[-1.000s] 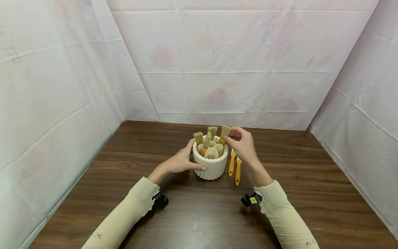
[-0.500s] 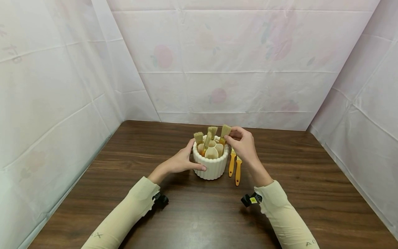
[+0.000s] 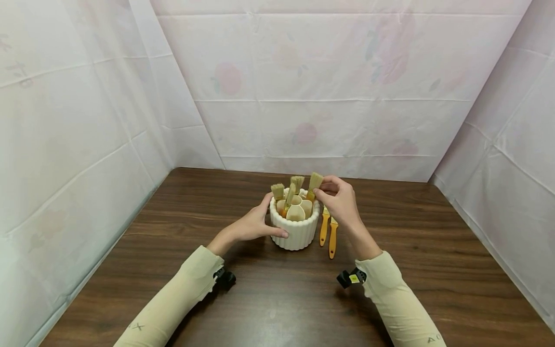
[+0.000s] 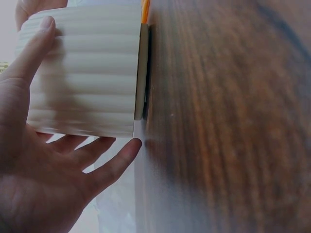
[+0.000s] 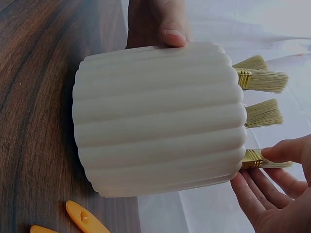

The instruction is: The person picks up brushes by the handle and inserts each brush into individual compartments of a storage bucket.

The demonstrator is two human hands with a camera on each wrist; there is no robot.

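Observation:
A white ribbed holder stands on the dark wooden table with three pale-bristled brushes upright in its compartments. My left hand grips its left side, thumb along the front wall and fingers behind; the left wrist view shows the holder up close. My right hand pinches the rightmost brush near its gold ferrule, just above the rim. In the right wrist view the fingers of my right hand hold that brush beside the holder.
Two orange-handled brushes lie side by side on the table just right of the holder, under my right hand. Pale sheeted walls close in the back and both sides of the table.

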